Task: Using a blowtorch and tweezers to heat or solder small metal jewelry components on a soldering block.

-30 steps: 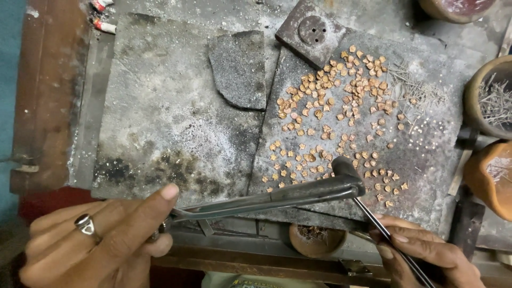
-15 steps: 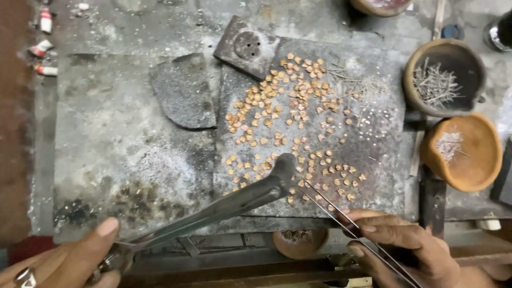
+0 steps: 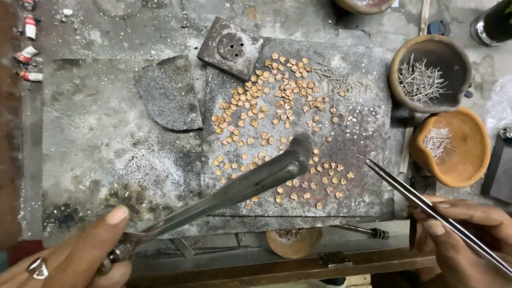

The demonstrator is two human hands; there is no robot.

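Fingers of the left hand [image 3: 69,256] are curled around the base of a long metal torch pipe [image 3: 229,194], thumb laid along the top; a ring [image 3: 36,266] sits on one finger. From that grip the pipe runs up and to the right, its bent dark tip hanging over the small copper pieces [image 3: 266,114] scattered on the dark stone slab [image 3: 362,186]. Whether the tip touches the slab cannot be told.

Fingers of the right hand [image 3: 464,240] are pinched closed on a pair of slim metal tweezers [image 3: 426,205], whose points reach up and left from that grip, ending over the slab just right of the lower cluster of copper pieces. The points look nearly together, with nothing seen between them.

Above the right fingers sits an orange clay bowl [image 3: 458,160] with a few thin wires, and beyond it a darker clay bowl [image 3: 410,98] holding a heap of fine wire bits. Far from both hands, at the slab's top edge, lies a square metal block [image 3: 213,50] with round hollows, and left of it a rounded grey stone piece [image 3: 168,93]. At the upper left, well beyond the left fingers, lie three small red-and-white tubes [image 3: 28,53], their labels too small to make out.
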